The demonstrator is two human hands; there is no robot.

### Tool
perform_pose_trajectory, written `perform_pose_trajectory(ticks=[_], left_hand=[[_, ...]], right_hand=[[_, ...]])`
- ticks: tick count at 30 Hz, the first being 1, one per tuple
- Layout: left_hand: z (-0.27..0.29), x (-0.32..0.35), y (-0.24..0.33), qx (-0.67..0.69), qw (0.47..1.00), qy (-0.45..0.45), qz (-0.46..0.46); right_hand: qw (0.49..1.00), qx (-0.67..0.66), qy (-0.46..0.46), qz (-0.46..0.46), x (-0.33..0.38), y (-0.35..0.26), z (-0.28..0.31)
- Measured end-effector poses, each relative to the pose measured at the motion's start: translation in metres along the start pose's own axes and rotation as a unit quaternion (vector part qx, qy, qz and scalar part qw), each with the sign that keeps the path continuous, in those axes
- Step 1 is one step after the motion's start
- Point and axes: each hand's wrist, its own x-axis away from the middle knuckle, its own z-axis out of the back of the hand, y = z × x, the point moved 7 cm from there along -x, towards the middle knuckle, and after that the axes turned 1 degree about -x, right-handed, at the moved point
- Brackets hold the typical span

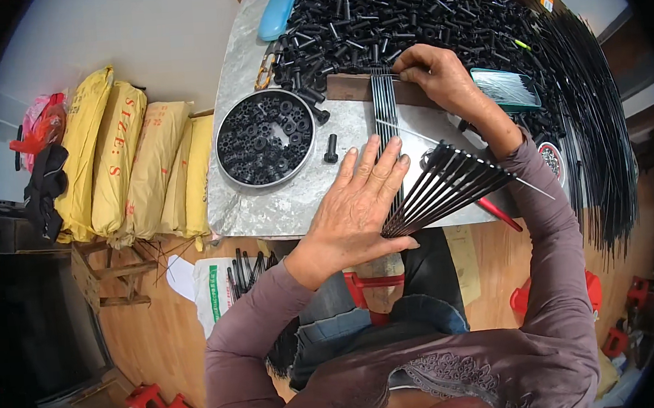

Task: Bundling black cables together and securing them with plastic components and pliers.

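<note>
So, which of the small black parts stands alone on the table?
The black part between the round tray and the left hand; the others lie in the tray or the big pile.

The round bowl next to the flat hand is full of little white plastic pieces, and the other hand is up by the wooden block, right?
Not quite. The head view shows the round bowl is full of little black plastic pieces, not white ones. The rest holds: the left hand lies flat near it, and the right hand is up by the wooden block.
</note>
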Motion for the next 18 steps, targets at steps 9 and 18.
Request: perform_pose_trajectory(ticks=[9,18], left_hand=[[0.000,0.002,0.000,0.023,1.000,0.003,0.004],[-0.005,0.006,-0.005,0.018,1.000,0.006,0.002]], right_hand=[[0.994,0.054,0.005,0.094,-0.003,-0.016,0.005],[0.979,0.123,0.021,0.159,-0.004,-0.026,-0.002]])
